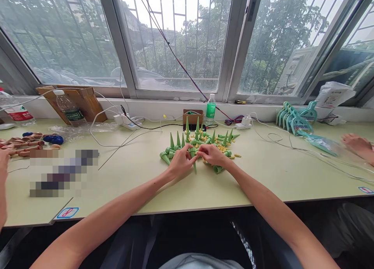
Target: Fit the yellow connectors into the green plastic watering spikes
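Note:
My left hand (181, 161) is closed around a green plastic watering spike (193, 156), whose pointed end aims down at the table. Pressed together beside the spike's upper part are the fingertips of my right hand (213, 155); whatever small thing they pinch is too hidden to make out. Around both hands lies a pile of similar green spikes (172, 141), some upright on their caps, others on their sides. Small yellow plastic pieces (237, 155) are scattered among and beside them. A hollow green part (217, 169) rests just below my right wrist.
Behind the pile stand a small cardboard box (193, 116) and a green-labelled bottle (210, 108). White cables (280, 141) cross the pale table (117, 195). Teal hanger-like items (295, 119) and another person's hand (358, 146) are at right. Wooden-looking pieces (23, 146) lie left.

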Tool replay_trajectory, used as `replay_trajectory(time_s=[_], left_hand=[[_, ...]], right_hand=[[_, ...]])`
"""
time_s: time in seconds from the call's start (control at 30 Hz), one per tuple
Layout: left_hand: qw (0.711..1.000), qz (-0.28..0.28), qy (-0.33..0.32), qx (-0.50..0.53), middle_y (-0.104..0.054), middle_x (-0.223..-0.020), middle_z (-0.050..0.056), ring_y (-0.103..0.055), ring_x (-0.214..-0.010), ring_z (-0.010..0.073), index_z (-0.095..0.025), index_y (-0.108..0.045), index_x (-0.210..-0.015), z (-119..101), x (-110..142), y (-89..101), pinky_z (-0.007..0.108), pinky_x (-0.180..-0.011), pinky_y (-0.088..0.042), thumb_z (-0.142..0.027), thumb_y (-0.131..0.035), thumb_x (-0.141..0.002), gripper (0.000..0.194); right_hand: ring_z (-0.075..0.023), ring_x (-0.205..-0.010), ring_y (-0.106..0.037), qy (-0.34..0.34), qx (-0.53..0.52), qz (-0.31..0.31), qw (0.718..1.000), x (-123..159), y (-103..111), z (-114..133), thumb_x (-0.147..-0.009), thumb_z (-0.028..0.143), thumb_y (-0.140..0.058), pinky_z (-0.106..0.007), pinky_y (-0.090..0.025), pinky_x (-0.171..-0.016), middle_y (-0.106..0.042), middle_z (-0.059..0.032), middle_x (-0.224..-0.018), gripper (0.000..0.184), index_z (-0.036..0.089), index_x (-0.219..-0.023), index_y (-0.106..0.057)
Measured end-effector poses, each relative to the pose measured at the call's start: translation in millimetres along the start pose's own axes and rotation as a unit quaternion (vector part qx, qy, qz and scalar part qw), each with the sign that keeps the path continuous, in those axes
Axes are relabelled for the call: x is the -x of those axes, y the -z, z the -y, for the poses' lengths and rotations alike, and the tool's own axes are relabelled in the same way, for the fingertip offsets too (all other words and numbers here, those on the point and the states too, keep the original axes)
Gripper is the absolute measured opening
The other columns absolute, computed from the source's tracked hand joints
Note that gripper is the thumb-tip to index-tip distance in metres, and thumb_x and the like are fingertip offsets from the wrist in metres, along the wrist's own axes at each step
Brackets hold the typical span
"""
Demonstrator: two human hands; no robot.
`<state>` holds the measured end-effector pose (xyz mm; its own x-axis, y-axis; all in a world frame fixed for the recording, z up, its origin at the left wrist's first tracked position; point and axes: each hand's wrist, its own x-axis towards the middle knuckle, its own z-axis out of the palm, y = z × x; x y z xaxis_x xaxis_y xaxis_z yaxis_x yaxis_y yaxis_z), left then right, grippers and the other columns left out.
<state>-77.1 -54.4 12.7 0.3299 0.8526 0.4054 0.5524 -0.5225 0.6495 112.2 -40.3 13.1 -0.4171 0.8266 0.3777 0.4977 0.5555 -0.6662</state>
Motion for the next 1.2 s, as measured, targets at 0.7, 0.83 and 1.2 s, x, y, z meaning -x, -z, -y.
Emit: replay_trajectory(time_s=[0.7,0.83,1.2], left_hand=[[1.000,0.003,0.009,0.005,-0.059,-0.055,-0.004,-0.051,-0.052,0.0138,-0.017,-0.058,-0.108,-1.8,0.3,0.7,0.026,-0.057,-0.039,-0.045,-0.063,-0.079,0.040],[1.000,0.001,0.005,0.002,-0.058,-0.054,-0.005,-0.050,-0.051,0.0131,-0.017,-0.057,-0.107,-2.6,0.5,1.1,0.025,-0.056,-0.038,-0.048,-0.062,-0.080,0.041],[0.999,-0.014,-0.026,-0.012,-0.056,-0.055,-0.006,-0.047,-0.049,0.0107,-0.020,-0.058,-0.110,-0.8,1.6,0.8,0.023,-0.054,-0.035,-0.043,-0.063,-0.081,0.038]], right_hand=[[-0.0097,-0.053,-0.028,0.036,0.056,-0.003,0.998,-0.7,1.0,0.1,-0.093,0.039,-0.041,-0.025,-0.023,-0.052,-0.033,0.0045,-0.053,0.040,0.019,-0.059,-0.037],[-0.0094,-0.053,-0.029,0.035,0.055,-0.004,0.998,-0.5,0.9,-0.1,-0.093,0.041,-0.041,-0.025,-0.022,-0.052,-0.035,0.0041,-0.052,0.042,0.019,-0.058,-0.037],[-0.0096,-0.052,-0.031,0.025,0.037,0.002,0.999,0.6,2.5,4.1,-0.094,0.040,-0.038,-0.024,-0.026,-0.053,-0.037,0.0035,-0.051,0.043,0.019,-0.058,-0.035]])
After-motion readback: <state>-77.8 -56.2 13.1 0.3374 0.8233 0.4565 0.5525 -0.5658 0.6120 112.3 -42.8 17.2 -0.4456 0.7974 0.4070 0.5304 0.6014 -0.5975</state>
